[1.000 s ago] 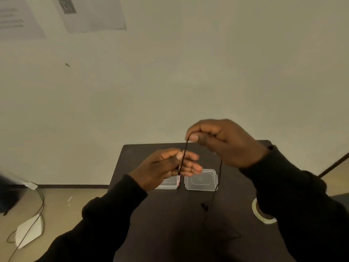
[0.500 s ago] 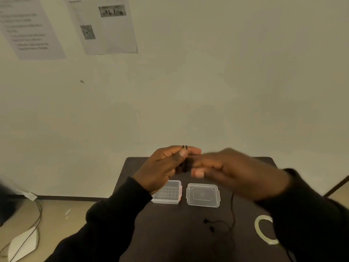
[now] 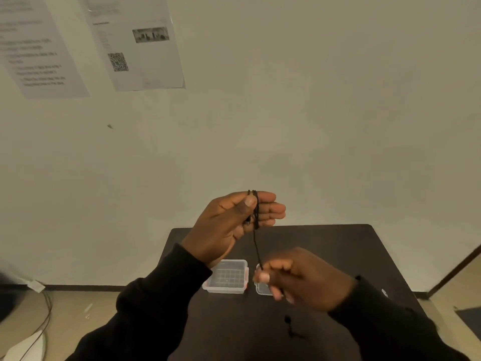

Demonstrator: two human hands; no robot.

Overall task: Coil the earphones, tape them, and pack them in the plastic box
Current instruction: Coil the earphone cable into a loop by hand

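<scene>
My left hand (image 3: 234, 220) is raised above the far left part of the dark rectangular table (image 3: 338, 246), fingers held nearly straight and together, with the thin black earphone cord (image 3: 256, 212) looped several times around them and my thumb pressing the loops against the fingers. One strand drops straight down from the coil to my right hand (image 3: 299, 278), which is blurred; its thumb and forefinger are closed on the cord, the other fingers curled in. Below it, a black earbud (image 3: 287, 319) lies on the table near me. The small clear plastic box (image 3: 226, 276) sits open near the table's left edge, and its clear lid (image 3: 261, 289) lies just beside it on the right, half covered by my right hand. The right half of the tabletop, out to its rounded far corner, is bare, and the air between my two hands holds only the single strand.
</scene>
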